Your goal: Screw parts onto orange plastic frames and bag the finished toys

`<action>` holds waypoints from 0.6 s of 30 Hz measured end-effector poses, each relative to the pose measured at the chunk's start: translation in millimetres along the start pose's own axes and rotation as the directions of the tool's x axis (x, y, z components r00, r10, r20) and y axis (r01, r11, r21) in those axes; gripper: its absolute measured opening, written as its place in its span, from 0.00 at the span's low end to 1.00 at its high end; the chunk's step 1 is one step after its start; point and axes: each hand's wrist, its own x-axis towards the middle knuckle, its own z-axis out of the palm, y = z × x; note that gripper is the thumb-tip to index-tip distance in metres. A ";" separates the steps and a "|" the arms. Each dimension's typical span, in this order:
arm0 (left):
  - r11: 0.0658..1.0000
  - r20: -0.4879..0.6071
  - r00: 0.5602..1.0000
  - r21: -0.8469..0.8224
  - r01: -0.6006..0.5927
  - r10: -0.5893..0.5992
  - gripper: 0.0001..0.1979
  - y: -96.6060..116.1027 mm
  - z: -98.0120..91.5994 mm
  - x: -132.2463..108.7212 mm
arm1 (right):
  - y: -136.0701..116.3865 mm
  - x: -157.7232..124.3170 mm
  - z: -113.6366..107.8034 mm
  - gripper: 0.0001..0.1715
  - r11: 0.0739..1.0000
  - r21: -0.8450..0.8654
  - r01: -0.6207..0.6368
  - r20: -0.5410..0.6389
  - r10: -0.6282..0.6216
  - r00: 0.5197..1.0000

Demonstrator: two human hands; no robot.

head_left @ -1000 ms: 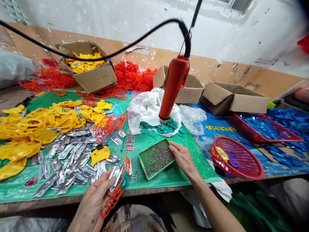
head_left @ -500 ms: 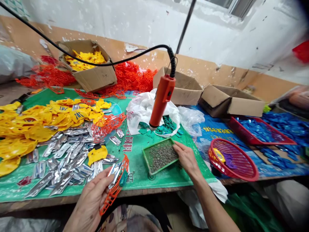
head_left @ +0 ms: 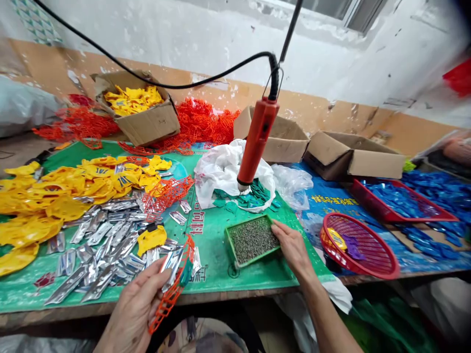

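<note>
My left hand (head_left: 134,311) is closed round an orange plastic frame (head_left: 169,293) together with a silver metal piece and a small teal part, just above the table's front edge. My right hand (head_left: 292,245) rests on the right rim of a small green tray (head_left: 231,243) full of tiny dark screws, its fingertips bent over the edge. An orange electric screwdriver (head_left: 256,144) hangs on a black cable above the tray.
Silver metal pieces (head_left: 99,245) and yellow plastic parts (head_left: 55,201) cover the left of the green mat. A white bag with teal parts (head_left: 224,169), cardboard boxes (head_left: 143,113), orange frames (head_left: 202,120), a red basket (head_left: 358,245) and blue parts (head_left: 437,193) lie around.
My right hand and the green tray have shifted a little to the right. The hanging screwdriver has swung. My left hand still grips the orange frame.
</note>
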 end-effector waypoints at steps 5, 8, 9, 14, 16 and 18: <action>1.000 0.091 0.996 0.018 0.002 -0.004 0.14 -1.5 -3.4 0.0 | 4.1 -0.5 -2.6 0.24 0.997 0.034 -0.065 0.059 0.062 0.996; 1.000 0.074 0.997 0.014 -0.015 0.014 0.15 -0.3 -5.4 0.0 | 6.4 3.3 -7.1 0.27 0.996 0.029 -0.087 -0.020 0.088 0.996; 1.000 0.081 0.997 0.014 -0.019 0.018 0.15 0.0 -5.7 0.0 | 6.7 4.8 -7.5 0.27 0.996 0.028 -0.081 -0.030 0.082 0.996; 1.000 0.130 0.991 0.023 -0.007 0.004 0.15 -1.0 -5.2 0.3 | 5.2 8.3 -6.7 0.24 0.998 0.032 -0.061 -0.007 0.061 0.998; 1.000 0.099 0.995 0.011 -0.010 0.009 0.17 -2.0 -5.1 1.6 | 5.4 9.5 -8.3 0.26 0.997 0.031 -0.068 -0.043 0.069 0.997; 1.000 0.077 0.997 0.003 -0.012 0.012 0.17 -2.9 -4.6 3.2 | 6.4 10.7 -9.2 0.27 0.997 0.032 -0.072 -0.057 0.074 0.996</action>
